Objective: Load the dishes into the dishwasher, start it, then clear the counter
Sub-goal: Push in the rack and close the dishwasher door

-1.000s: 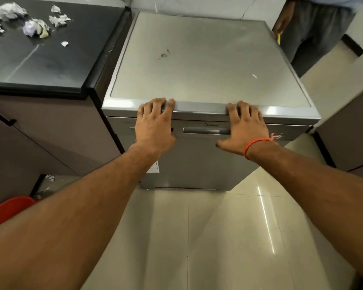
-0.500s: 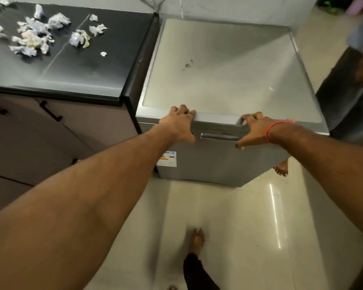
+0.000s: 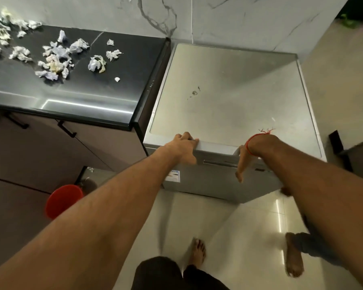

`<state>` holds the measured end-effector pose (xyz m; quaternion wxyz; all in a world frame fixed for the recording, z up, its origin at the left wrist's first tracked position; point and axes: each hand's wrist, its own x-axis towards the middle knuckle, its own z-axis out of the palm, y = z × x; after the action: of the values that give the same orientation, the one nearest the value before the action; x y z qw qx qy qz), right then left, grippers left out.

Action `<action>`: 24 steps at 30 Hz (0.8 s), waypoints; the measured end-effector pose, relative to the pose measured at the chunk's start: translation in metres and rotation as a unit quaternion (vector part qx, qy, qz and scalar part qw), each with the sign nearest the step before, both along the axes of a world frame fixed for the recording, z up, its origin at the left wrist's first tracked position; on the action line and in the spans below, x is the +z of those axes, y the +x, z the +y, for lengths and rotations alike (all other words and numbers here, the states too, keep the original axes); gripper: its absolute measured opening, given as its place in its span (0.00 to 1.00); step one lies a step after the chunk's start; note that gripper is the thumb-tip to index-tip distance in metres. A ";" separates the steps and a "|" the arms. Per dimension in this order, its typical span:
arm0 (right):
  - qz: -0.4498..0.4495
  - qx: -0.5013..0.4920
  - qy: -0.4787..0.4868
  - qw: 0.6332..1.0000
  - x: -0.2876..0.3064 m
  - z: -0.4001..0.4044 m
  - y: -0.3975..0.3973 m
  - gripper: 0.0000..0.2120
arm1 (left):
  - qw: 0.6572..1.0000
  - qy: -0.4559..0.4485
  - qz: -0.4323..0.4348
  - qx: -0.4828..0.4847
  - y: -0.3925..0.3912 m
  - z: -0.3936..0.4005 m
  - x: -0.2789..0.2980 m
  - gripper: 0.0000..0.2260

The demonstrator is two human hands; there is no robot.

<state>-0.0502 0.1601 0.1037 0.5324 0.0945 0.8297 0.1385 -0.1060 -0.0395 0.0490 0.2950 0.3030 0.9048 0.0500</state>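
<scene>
The silver dishwasher [image 3: 228, 97] stands shut beside the black counter [image 3: 88, 97]. My left hand [image 3: 183, 146] grips the front left of its top edge, fingers curled over the rim. My right hand [image 3: 242, 162] hangs in front of the door's upper panel with its fingers pointing straight down, just right of the recessed door handle [image 3: 218, 162]; a red thread circles that wrist. The right hand holds nothing. No dishes are in view.
Several crumpled paper scraps [image 3: 55, 61] litter the counter. A red bucket [image 3: 63, 200] sits on the floor under the cabinets at the left. Another person's bare foot [image 3: 293, 256] stands at the right, near a dark cabinet [image 3: 356, 155]. My own foot [image 3: 198, 251] is on the glossy tiles.
My right hand has come off the dishwasher's top edge and now points its fingers down over the door. My view has pulled back and turned left. My left hand keeps its grip.
</scene>
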 end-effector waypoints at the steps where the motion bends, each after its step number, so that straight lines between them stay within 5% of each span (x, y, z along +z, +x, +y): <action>1: -0.001 -0.006 -0.004 1.000 0.000 0.001 -0.002 0.61 | 1.000 -0.006 -0.011 -0.002 -0.005 0.001 0.002 0.36; 8: 0.002 -0.023 -0.013 1.000 0.004 0.006 -0.023 0.47 | 0.997 -0.030 -0.059 -0.031 -0.041 0.007 0.019 0.32; 11: 0.132 -0.025 -0.049 0.990 0.013 0.006 -0.053 0.33 | 0.994 -0.026 -0.088 -0.059 -0.062 0.010 0.021 0.29; 17: 0.268 -0.062 -0.121 0.954 0.040 -0.014 -0.139 0.33 | 0.968 -0.056 -0.228 -0.085 -0.130 0.019 0.040 0.27; 24: 0.344 -0.125 -0.171 0.915 0.051 -0.016 -0.221 0.34 | 0.999 0.041 -0.006 -0.010 -0.259 0.013 0.090 0.31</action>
<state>-0.2716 0.1437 0.1551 0.2355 0.1465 0.9539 -0.1144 -0.3647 -0.0264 0.1395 0.2884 0.3233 0.8972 0.0858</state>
